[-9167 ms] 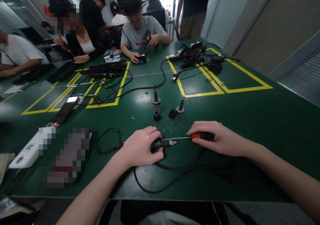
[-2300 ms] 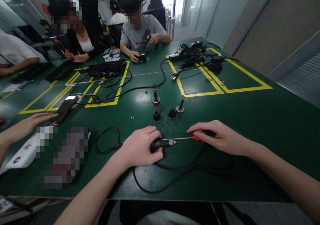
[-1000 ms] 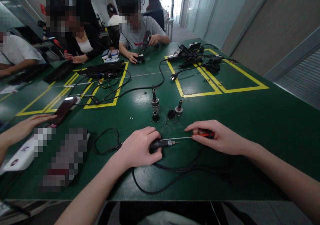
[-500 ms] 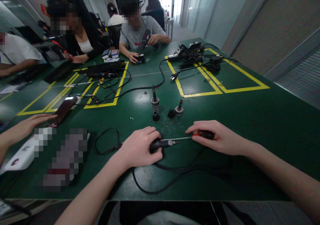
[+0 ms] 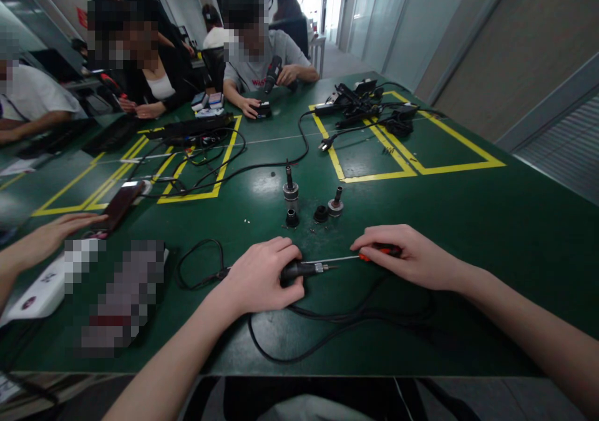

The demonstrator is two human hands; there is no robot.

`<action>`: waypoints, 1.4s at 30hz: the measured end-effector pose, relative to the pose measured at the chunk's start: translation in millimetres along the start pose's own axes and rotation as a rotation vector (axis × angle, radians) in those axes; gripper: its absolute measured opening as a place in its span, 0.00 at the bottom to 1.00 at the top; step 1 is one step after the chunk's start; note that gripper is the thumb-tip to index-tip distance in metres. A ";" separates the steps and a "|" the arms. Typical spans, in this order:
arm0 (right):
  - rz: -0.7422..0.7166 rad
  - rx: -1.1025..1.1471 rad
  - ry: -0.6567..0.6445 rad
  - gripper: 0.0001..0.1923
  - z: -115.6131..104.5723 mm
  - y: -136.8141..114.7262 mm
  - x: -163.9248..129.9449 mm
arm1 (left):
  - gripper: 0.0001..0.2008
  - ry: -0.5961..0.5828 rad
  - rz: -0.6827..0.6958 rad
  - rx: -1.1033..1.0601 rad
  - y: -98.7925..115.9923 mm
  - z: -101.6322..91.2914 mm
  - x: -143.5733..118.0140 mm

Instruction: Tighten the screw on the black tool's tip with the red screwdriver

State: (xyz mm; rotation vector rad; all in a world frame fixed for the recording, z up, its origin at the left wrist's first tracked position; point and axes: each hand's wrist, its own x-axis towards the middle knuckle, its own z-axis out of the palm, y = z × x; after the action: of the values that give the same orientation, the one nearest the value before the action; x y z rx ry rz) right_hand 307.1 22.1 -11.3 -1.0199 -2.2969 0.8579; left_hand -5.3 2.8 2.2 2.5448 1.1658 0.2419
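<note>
My left hand (image 5: 269, 275) is wrapped over a black pen-shaped power tool (image 5: 304, 269), which has a metal collar and a thin tip pointing right. A long thin screwdriver (image 5: 367, 256) with a red-and-black handle lies low over the table, its shaft running left behind the tool. Around its handle my right hand (image 5: 403, 256) is closed, thumb below and fingers above. Beyond the hands stand a metal cylinder with a shaft (image 5: 290, 190), a smaller metal piece with a stem (image 5: 336, 203), and two black collars, one near (image 5: 292, 219) and one farther right (image 5: 321, 214).
A black cord (image 5: 290, 360) loops in front of my left hand. At left, another person's hand (image 5: 60, 227) touches a phone (image 5: 122, 206). Yellow tape (image 5: 379, 176) marks the green table, with tangled cables (image 5: 358, 106) at the back. Across sits a person holding a drill (image 5: 274, 73).
The screwdriver handle has turned slightly in my right hand and shows more red, and those fingertips have shifted a little right. My left hand stays put.
</note>
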 end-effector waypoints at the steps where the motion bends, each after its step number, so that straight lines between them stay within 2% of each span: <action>1: -0.013 0.001 -0.007 0.18 0.6 -0.3 0.6 | 0.05 0.000 0.000 -0.001 0.0 0.0 0.1; 7: 0.020 -0.022 -0.038 0.20 4.8 -1.0 2.3 | 0.05 -0.001 0.009 0.002 -0.3 0.2 0.0; 15: -0.076 -0.038 0.045 0.11 2.4 1.0 -0.6 | 0.05 0.000 0.014 -0.008 -0.8 1.0 -1.1; 23: -0.029 -0.023 -0.009 0.21 4.6 -1.5 2.5 | 0.06 0.013 0.019 -0.011 -0.7 1.5 -0.7; 30: -0.087 0.014 0.050 0.10 -1.7 -0.4 -0.8 | 0.05 0.017 0.027 -0.009 -1.5 1.8 -0.5; 33: -0.092 0.038 0.064 0.08 -1.3 -1.4 -0.6 | 0.05 0.022 0.030 -0.006 -1.7 2.1 -0.9; 39: 0.056 0.026 0.041 0.20 4.8 1.7 1.7 | 0.05 0.020 0.025 0.003 -1.8 2.5 -0.5; 42: 0.118 0.040 0.016 0.22 5.8 2.8 1.6 | 0.05 0.021 0.026 0.002 -1.8 2.7 -0.6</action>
State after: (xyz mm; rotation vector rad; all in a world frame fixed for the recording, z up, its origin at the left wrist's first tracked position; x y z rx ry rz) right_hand 303.8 22.8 -17.0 -1.1498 -2.2153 0.9354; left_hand -6.2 2.8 -1.1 2.5667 1.1413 0.2751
